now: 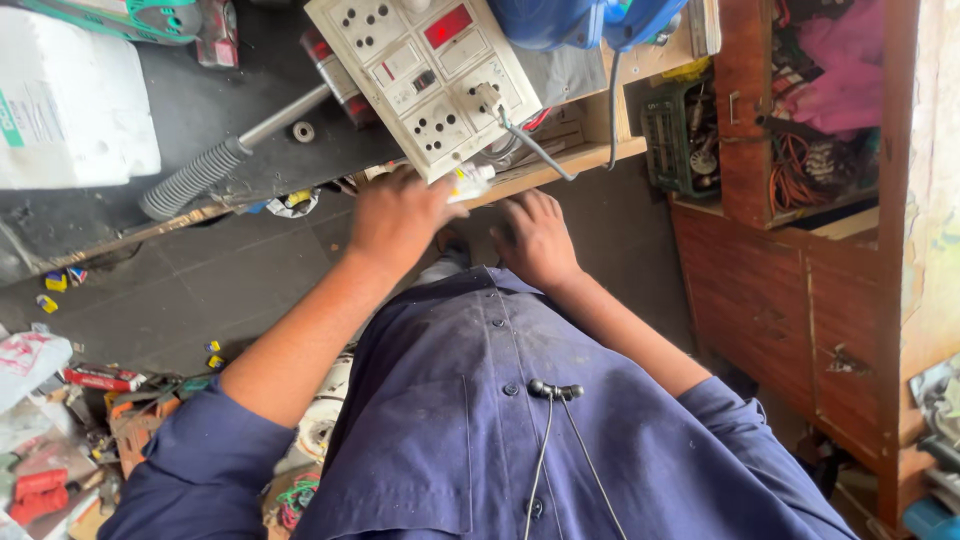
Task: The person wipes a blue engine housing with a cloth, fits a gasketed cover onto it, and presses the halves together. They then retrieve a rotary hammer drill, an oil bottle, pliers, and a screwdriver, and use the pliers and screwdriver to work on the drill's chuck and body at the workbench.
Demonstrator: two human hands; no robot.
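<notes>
While left hand [398, 215] clamps the small white part [468, 182] at the tabletop [560, 165] edge under the switchboard [425, 75], keep it steady; right hand [535, 238] grip can't tell.

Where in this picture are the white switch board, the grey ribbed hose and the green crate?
Switch board [425, 75]: head view, middle of its white face.
Hose [190, 180]: head view, on the ribbed grey length.
Crate [662, 135]: head view, on its green side wall.

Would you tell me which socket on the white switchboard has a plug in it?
The socket at the board's right edge, just under the red switch: a white plug with a grey cable sits in it, while the other sockets are empty.
</notes>
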